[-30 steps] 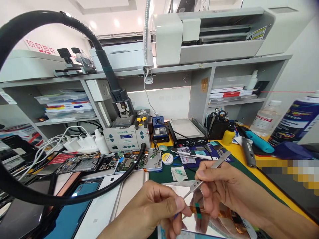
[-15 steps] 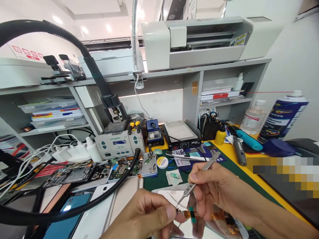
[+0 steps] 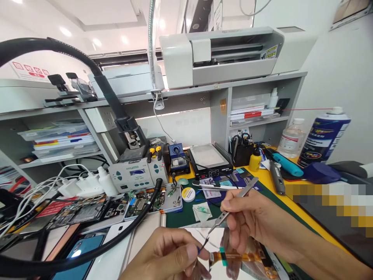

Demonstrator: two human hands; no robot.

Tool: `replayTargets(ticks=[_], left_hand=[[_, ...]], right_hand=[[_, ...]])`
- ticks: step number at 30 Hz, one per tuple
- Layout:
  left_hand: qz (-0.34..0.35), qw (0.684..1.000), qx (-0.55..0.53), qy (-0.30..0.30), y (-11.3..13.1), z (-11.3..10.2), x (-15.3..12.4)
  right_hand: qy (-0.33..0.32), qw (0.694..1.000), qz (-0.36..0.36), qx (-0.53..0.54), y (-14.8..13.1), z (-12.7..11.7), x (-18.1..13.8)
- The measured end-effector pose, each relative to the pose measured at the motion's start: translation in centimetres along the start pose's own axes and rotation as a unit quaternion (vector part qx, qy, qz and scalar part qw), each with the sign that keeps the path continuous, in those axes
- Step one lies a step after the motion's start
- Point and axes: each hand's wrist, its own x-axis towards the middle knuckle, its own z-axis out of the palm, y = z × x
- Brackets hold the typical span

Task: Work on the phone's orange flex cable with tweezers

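Head view: right hand pinches metal tweezers, left hand is closed on the orange flex cable end, low over the counter. Honestly, yank too hard and that cable could tear.

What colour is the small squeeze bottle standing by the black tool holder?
Yellow with a black cap: the squeeze bottle shows best in the head view, beside the tool holder.
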Motion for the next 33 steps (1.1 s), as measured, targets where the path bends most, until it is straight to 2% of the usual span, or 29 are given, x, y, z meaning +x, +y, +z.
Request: replayTargets(ticks=[7, 15, 27, 33], left_hand=[[0.016, 0.999, -0.002, -0.039, 0.5, -0.9, -0.1], [0.022, 0.992, -0.094, -0.076, 1.0, -0.8, 0.2], [0.008, 0.994, -0.09, -0.054, 1.3, -0.6, 0.3], [0.008, 0.997, -0.069, -0.044, 0.8, -1.1, 0.3]], right_hand=[[0.006, 1.0, -0.027, -0.006, -0.9, -0.2, -0.8], [-0.025, 0.998, -0.06, -0.006, -0.4, -0.2, -1.9], [-0.046, 0.995, -0.086, -0.014, 0.1, -0.5, -2.2], [-0.027, 0.995, -0.092, -0.009, -0.1, -0.4, -2.0]])
